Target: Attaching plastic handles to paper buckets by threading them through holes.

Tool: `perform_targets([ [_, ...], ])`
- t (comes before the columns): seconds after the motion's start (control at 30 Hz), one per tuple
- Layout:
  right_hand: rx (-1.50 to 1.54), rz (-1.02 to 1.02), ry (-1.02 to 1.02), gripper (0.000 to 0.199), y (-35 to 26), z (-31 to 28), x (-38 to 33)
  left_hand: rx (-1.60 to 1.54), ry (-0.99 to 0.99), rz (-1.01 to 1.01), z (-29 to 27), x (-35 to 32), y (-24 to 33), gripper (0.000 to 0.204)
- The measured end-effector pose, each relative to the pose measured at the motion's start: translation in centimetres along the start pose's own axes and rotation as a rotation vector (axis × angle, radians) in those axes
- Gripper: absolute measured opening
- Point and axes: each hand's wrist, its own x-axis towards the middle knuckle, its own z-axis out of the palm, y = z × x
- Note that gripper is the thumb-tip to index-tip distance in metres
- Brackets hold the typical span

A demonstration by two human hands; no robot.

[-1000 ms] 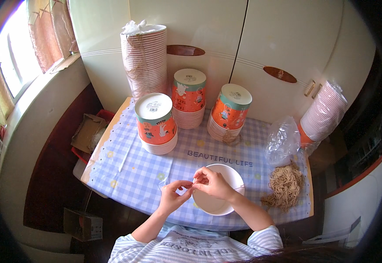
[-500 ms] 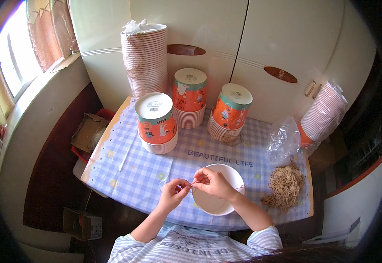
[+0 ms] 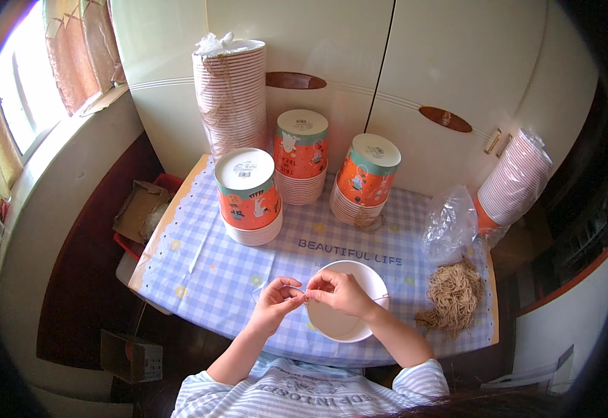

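Observation:
A white paper bucket [image 3: 370, 285] stands mouth up near the table's front edge. Over its left rim, my left hand [image 3: 274, 306] and my right hand [image 3: 335, 291] meet with fingertips pinched together. Between them is a short bit of thin string, mostly hidden by the fingers; its knot or end is too small to make out. My right hand covers part of the bucket's mouth. A thin cord-like line crosses the bucket's right rim. To the right lies a loose heap of tan string [image 3: 455, 296].
Upside-down stacks of orange and green paper buckets [image 3: 248, 202], [image 3: 302, 146], [image 3: 366, 177] stand farther back. Behind them rises a tall wrapped stack [image 3: 231, 97]. A crumpled clear plastic bag [image 3: 450, 223] and another wrapped stack [image 3: 516, 177] are at the right. The checked tablecloth [image 3: 199, 279] covers the table.
The fingers of my left hand have shifted slightly and lifted a little at the pinch. My right hand stays almost in place, and the bucket has not moved.

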Motion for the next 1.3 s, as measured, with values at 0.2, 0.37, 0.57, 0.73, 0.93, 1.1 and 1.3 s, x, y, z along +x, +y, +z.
perform_targets([
  [0.2,-0.061,-0.107,-0.008,0.012,-0.4,-0.1,-0.1,-0.126,-0.013,-0.103,-0.5,0.1,0.2,0.024],
  [0.37,-0.15,-0.212,0.004,0.012,-0.6,0.1,-0.1,-0.165,0.018,-0.141,-0.7,0.1,0.0,0.02],
  [0.57,-0.269,-0.283,0.018,0.01,-1.0,0.1,-0.1,-0.165,0.048,-0.15,-0.8,0.1,-0.1,0.018],
  [0.73,-0.308,-0.351,0.041,0.009,-0.9,0.2,-0.1,-0.118,0.039,-0.129,-0.7,0.1,0.1,0.018],
  [0.93,-0.344,-0.346,0.051,0.008,-1.0,0.2,-0.2,-0.083,0.061,-0.12,-0.5,0.0,0.2,0.019],
  [1.1,-0.282,-0.28,0.079,0.005,-1.0,0.2,-0.2,-0.025,0.0,-0.072,-0.2,-0.2,0.3,0.019],
  [1.3,-0.237,-0.222,0.053,0.006,-1.0,0.0,-0.1,0.212,-0.036,0.001,-0.4,-0.1,-0.7,0.017],
])
